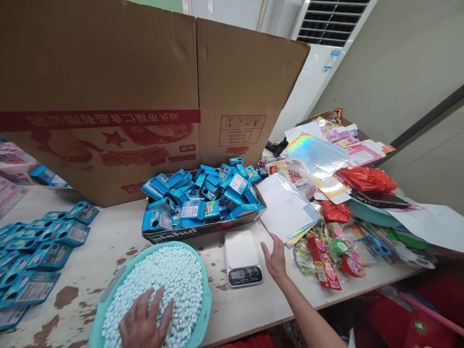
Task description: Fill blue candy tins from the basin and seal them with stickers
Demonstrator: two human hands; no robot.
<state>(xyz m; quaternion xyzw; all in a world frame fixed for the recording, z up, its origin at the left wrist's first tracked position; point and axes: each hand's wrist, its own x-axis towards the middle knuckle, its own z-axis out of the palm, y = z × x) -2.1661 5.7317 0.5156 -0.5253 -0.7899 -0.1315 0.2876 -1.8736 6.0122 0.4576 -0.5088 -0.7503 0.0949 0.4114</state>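
Observation:
My left hand (pixel 147 319) rests with spread fingers on a heap of small pale blue candies (pixel 170 275), which fill a turquoise basin (pixel 207 299). To the right, my right hand (pixel 275 258) hovers over or lies on the table, fingers apart and nothing in them. It is just beside a white digital kitchen scale (pixel 241 249), whose dark display faces me; the weighing plate carries nothing. Behind the scale, a low carton (pixel 203 228) is heaped with small blue printed boxes (pixel 210 193).
A tall brown cardboard sheet (pixel 108 67) stands at the back. Rows of blue boxes (pixel 54 232) sit at left on the worn white table (pixel 123 222). Paper sheets (pixel 282 203), candy packets (pixel 322 261) and red plastic bags (pixel 369 179) clutter the right side.

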